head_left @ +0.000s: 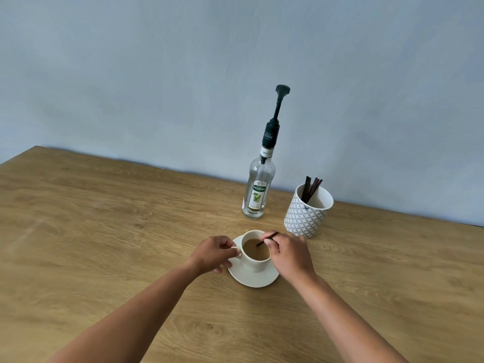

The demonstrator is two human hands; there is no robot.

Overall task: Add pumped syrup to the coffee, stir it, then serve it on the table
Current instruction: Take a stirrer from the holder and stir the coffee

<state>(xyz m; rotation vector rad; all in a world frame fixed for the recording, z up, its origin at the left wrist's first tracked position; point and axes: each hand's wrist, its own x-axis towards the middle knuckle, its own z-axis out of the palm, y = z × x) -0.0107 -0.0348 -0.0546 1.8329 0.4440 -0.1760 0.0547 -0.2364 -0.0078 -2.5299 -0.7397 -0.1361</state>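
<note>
Stirring coffee on a light wood-grain table (104,231).

Near, left of centre: left hand (213,254), fingers curled round the handle of a white ceramic cup (252,264), pinching it. Cup upright on a round white saucer (259,280), filled with pale brown coffee (255,251). Tilted in it, a thin dark brown stir stick (267,239), upper end pinched between thumb and fingers of right hand (289,254) at the cup's right rim. Farther back, beyond the cup: tall clear glass syrup bottle (258,191), green-and-white label, upright, topped by a black pump (277,111) with plunger raised. Right of it, near but apart: grey-and-white patterned cylindrical pot (305,218) holding more dark sticks (311,188). Behind everything, pale blue-grey wall (131,74).
</note>
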